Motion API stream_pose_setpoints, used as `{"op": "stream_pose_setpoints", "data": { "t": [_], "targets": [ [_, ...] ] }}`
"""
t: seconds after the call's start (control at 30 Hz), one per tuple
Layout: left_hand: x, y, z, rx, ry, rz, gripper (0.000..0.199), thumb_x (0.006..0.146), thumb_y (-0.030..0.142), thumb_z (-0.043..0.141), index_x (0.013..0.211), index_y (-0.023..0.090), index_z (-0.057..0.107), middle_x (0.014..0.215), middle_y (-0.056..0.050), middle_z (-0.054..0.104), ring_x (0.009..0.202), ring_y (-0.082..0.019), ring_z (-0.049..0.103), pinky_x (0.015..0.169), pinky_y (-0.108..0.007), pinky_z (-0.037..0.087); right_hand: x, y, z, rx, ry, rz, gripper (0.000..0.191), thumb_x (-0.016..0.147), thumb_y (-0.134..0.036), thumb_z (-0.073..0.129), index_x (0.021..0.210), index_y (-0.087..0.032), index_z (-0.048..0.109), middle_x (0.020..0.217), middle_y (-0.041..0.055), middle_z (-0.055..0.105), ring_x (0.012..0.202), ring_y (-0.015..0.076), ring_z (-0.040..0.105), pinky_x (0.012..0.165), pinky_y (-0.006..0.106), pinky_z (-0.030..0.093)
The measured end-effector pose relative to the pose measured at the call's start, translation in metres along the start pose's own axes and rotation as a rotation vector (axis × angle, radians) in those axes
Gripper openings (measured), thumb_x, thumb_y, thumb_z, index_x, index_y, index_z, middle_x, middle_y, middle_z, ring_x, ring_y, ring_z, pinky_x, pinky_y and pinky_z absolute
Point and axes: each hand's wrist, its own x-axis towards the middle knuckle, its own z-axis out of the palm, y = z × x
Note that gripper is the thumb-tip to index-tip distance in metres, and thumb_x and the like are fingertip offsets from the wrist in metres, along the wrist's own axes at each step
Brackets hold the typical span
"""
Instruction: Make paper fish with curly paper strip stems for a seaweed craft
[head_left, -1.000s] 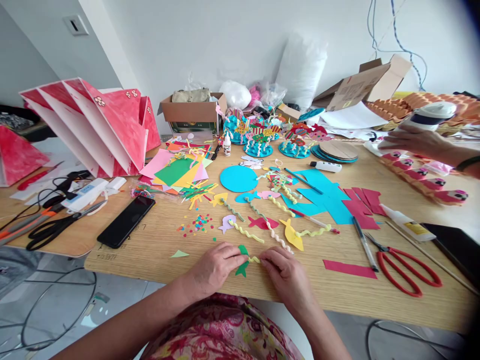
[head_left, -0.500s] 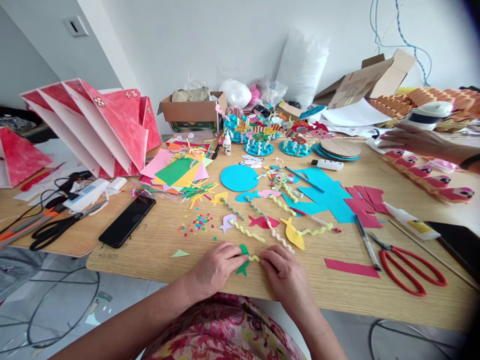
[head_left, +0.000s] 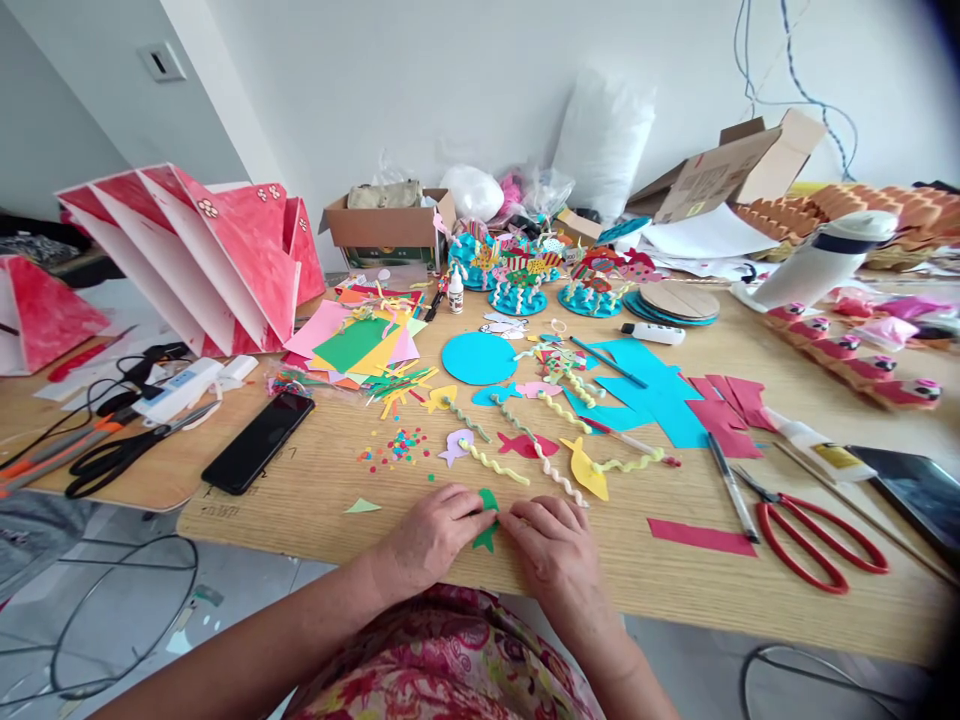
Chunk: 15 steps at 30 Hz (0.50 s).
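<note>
A green paper fish (head_left: 487, 535) lies near the table's front edge, partly covered by my left hand (head_left: 433, 535), whose closed fingertips press on it. Just right of the fish is my right hand (head_left: 551, 548), its fingers bent and pressed together over the wavy pale-yellow strip, which they now hide. Beyond the hands lie other paper fish with wavy strips: a purple fish (head_left: 453, 447), a red fish (head_left: 517, 445) and a yellow fish (head_left: 582, 468). A light-green paper triangle (head_left: 363, 506) is left of my left hand.
Red-handled scissors (head_left: 817, 540), a pen (head_left: 731, 488) and a red paper strip (head_left: 701, 536) lie to the right. A black phone (head_left: 259, 442) is at left. A blue disc (head_left: 478, 358) sits behind confetti (head_left: 401, 447). Decorated blue stands (head_left: 517, 298) are farther back.
My right hand has moved left, closer to the green fish, covering the wavy strip. Another person's hand at the far right has left the view, and the white bottle there shows more fully.
</note>
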Motion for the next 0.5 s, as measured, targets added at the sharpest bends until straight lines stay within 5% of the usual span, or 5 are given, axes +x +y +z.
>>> {"op": "stream_pose_setpoints", "data": {
  "t": [0.5],
  "targets": [
    [0.0005,-0.0008,-0.0003,-0.004,0.015,-0.013,0.024,0.089,0.018,0.045,0.108,0.015,0.059,0.099,-0.004,0.059,0.097,-0.015,0.049,0.088,-0.028,0.045,-0.0042,-0.0012,-0.0007,0.026,-0.176,0.035,0.018,0.084,-0.01,0.048,0.091,-0.018,0.062,0.084,0.0042,0.061,0.079,0.0178,0.047,0.074,0.032,0.034]
  ]
}}
